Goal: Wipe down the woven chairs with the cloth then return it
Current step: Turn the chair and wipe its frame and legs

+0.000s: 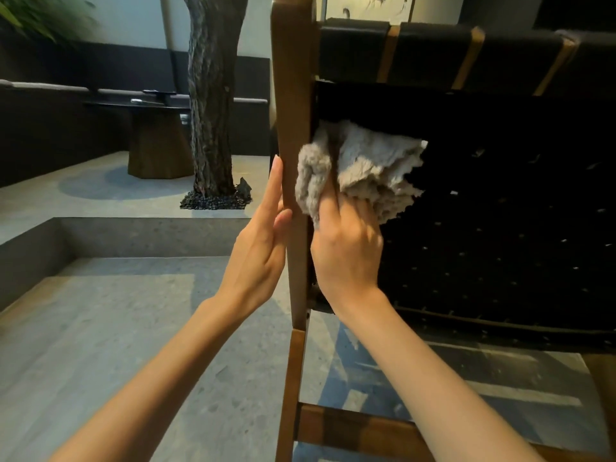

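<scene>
Right hand (346, 248): back of hand toward the camera, fingers curled into a bunched grey cloth (366, 168) and gripping it. Fingertips are buried in the folds and do not show. Cloth sits just above and beyond the knuckles; one fold drapes over the thumb side, the rest fans out to the right.

Left hand (260, 241): fingers straight and together, laid flat against the outer face of the wooden post (293, 95) of the chair. Thumb touches the post's near edge. It holds nothing.

The two hands sit on opposite sides of the post, at about the same height.

Cloth position: pressed against the black woven panel (500, 211), at the panel's left edge, touching the inner side of the post. Roughly mid-height on the panel.

Chair: brown wood frame, dark woven straps (433, 51) across the top with wooden slats showing between them. A wooden crossbar (353, 425) runs low between the legs.

Floor (100, 328): grey stone, with a low step (133, 235) up to a raised level.

On the raised level: a tree trunk (213, 95) set in a bed of dark gravel (213, 201), and left of it a round dark table (156, 138) on a thick base. Small items on the table are too blurred to identify.

Farthest: a dark wall bench with a pale cushion (43, 86), and green leaves (40, 15) in the top left corner.
</scene>
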A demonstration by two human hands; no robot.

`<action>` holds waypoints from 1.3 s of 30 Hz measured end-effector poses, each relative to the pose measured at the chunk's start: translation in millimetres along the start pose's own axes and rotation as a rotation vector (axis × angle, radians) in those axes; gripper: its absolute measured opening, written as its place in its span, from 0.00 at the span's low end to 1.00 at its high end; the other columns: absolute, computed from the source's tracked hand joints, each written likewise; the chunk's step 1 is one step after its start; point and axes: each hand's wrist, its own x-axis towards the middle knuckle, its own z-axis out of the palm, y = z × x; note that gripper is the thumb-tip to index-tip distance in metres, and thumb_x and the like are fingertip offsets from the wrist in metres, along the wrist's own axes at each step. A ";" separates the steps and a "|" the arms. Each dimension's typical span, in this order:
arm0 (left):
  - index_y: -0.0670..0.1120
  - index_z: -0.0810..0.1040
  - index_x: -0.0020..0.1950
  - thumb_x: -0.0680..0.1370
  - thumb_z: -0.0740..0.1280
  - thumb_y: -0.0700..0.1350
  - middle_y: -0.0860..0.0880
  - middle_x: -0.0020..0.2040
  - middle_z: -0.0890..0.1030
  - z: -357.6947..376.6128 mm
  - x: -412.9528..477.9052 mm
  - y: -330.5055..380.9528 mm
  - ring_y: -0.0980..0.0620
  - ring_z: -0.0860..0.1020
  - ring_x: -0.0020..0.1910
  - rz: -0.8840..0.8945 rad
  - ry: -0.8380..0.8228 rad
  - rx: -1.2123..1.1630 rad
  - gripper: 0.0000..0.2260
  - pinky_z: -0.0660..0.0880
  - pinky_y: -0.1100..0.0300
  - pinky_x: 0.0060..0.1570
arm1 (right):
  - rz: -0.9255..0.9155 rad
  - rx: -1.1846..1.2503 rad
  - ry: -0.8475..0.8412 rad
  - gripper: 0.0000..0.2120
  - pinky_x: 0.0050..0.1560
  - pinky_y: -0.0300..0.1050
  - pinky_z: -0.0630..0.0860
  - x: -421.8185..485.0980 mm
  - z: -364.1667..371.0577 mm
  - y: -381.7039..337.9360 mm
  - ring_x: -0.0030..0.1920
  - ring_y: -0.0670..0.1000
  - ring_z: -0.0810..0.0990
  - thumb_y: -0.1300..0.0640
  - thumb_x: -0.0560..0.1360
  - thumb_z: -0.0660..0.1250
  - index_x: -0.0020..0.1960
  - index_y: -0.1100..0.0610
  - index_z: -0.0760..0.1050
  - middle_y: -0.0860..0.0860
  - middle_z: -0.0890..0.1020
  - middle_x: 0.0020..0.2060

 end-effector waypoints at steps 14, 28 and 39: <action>0.71 0.39 0.71 0.81 0.52 0.32 0.76 0.70 0.46 13.8 -28.6 -12.9 0.75 0.52 0.69 -0.066 -0.068 -0.037 0.38 0.56 0.80 0.63 | 0.011 -0.142 -0.447 0.12 0.26 0.41 0.75 -96.1 26.1 32.0 0.31 0.56 0.80 0.67 0.67 0.60 0.44 0.63 0.81 0.57 0.79 0.30; 0.70 0.41 0.73 0.82 0.56 0.48 0.62 0.76 0.54 19.1 -56.2 -13.1 0.60 0.64 0.72 -0.167 -0.069 -0.013 0.30 0.67 0.68 0.64 | -0.190 -0.116 -0.859 0.19 0.44 0.48 0.76 -134.0 -2.4 51.5 0.50 0.55 0.80 0.67 0.66 0.73 0.56 0.57 0.79 0.53 0.82 0.50; 0.57 0.63 0.70 0.68 0.68 0.33 0.56 0.73 0.60 28.4 -92.4 1.6 0.56 0.57 0.73 -0.093 -0.443 0.097 0.35 0.60 0.64 0.70 | -0.237 0.260 -0.551 0.23 0.45 0.47 0.81 -93.9 -83.4 77.8 0.55 0.57 0.77 0.72 0.65 0.72 0.58 0.60 0.72 0.59 0.80 0.53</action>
